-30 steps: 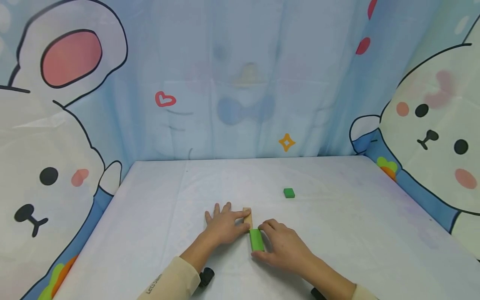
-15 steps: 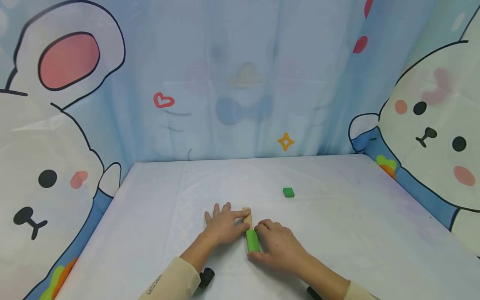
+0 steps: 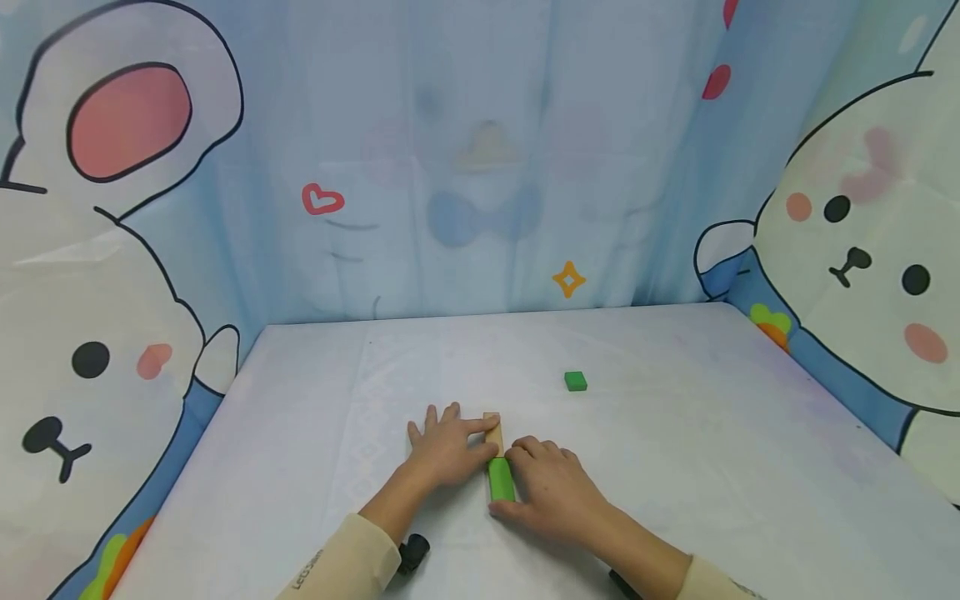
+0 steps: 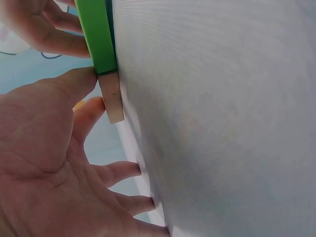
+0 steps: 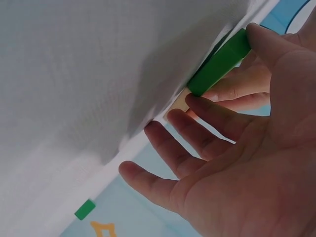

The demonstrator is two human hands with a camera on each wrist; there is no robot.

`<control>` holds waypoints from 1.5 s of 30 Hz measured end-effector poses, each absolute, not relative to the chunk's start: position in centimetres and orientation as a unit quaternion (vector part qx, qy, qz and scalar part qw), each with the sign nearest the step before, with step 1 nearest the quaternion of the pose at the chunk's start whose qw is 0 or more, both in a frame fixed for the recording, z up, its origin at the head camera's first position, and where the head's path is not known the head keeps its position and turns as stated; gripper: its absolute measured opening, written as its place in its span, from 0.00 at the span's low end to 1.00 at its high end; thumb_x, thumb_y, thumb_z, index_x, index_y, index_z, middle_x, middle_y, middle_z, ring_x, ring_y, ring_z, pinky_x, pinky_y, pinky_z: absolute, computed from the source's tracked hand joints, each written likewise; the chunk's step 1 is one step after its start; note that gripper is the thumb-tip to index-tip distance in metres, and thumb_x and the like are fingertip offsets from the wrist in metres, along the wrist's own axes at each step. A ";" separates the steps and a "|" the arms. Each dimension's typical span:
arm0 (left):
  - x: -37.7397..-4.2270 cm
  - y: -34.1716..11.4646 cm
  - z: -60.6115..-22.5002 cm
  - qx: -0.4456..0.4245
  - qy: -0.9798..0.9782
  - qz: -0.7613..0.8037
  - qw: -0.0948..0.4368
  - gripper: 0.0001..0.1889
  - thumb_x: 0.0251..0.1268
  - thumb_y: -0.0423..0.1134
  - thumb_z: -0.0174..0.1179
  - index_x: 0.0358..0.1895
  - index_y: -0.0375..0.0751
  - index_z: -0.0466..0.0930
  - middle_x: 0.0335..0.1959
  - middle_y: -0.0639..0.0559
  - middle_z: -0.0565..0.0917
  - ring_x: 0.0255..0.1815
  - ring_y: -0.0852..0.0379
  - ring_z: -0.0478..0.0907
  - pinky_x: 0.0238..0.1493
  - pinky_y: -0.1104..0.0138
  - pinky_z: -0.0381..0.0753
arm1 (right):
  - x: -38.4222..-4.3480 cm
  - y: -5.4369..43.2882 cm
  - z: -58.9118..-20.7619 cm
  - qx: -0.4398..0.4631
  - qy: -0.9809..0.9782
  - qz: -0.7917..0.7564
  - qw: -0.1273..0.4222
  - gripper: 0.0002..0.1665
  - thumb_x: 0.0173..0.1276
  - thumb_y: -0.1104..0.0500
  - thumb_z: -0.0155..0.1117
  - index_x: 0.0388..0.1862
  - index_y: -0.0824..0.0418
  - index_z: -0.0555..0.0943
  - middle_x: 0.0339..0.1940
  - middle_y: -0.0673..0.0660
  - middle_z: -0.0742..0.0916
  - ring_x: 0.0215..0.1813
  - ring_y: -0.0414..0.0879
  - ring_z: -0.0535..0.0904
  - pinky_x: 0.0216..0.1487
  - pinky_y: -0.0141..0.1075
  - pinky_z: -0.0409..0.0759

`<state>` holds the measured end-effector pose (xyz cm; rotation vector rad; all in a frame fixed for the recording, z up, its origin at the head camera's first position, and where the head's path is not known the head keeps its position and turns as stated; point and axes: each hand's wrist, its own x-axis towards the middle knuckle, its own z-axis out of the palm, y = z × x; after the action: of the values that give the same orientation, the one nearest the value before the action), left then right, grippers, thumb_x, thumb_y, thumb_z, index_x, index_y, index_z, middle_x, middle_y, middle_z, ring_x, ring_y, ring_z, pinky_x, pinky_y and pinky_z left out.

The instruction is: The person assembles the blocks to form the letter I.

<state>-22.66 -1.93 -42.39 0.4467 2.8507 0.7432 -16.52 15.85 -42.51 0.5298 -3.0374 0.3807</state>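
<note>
The right hand (image 3: 553, 487) pinches a long green block (image 3: 501, 481), with the thumb at the near end and the first finger at the far end. So this grip is holding the green block, and its other fingers are bent a little. The left hand (image 3: 447, 451) has its fingers spread wide. Its thumb and first finger touch a small wooden block (image 3: 495, 438), and its other fingertips rest on the white desk (image 3: 675, 467). The two blocks lie in a line, end to end, and they look like they touch. The green one is on the near side, and the wooden one is on the far side. A little green block (image 3: 575, 381) sits by itself farther back on the desk, well apart from both hands. Behind the desk hangs a blue curtain (image 3: 480, 275) with a red heart (image 3: 323, 200) and a yellow star (image 3: 559, 278) on it
</note>
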 end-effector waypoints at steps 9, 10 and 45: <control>-22.7 -2.1 -42.3 0.148 0.954 0.249 0.081 0.24 0.75 0.58 0.57 0.72 0.67 0.76 0.81 0.34 0.61 0.82 0.22 0.47 0.73 0.24 0.44 | -16.6 15.3 -42.7 0.165 -0.981 0.098 0.020 0.42 0.59 0.29 0.73 0.59 0.59 0.81 0.58 0.55 0.84 0.59 0.57 0.80 0.61 0.61 0.75; -22.7 -2.1 -42.3 0.148 0.954 0.249 0.082 0.24 0.75 0.58 0.57 0.72 0.67 0.76 0.81 0.34 0.61 0.82 0.22 0.47 0.73 0.24 0.44 | -16.6 15.3 -42.7 0.164 -0.982 0.096 0.020 0.42 0.59 0.29 0.73 0.59 0.59 0.81 0.58 0.55 0.84 0.59 0.57 0.80 0.62 0.61 0.75; -22.6 -2.0 -42.2 0.150 0.955 0.242 0.084 0.24 0.75 0.58 0.56 0.72 0.67 0.76 0.81 0.33 0.61 0.81 0.22 0.48 0.73 0.24 0.45 | -16.3 16.1 -42.4 0.194 -0.974 0.111 0.027 0.36 0.58 0.39 0.79 0.57 0.61 0.82 0.58 0.56 0.84 0.58 0.57 0.81 0.55 0.59 0.80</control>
<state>-22.63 -2.00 -42.25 0.4478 2.8485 0.7228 -16.31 16.12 -42.37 0.5982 -3.0091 0.3441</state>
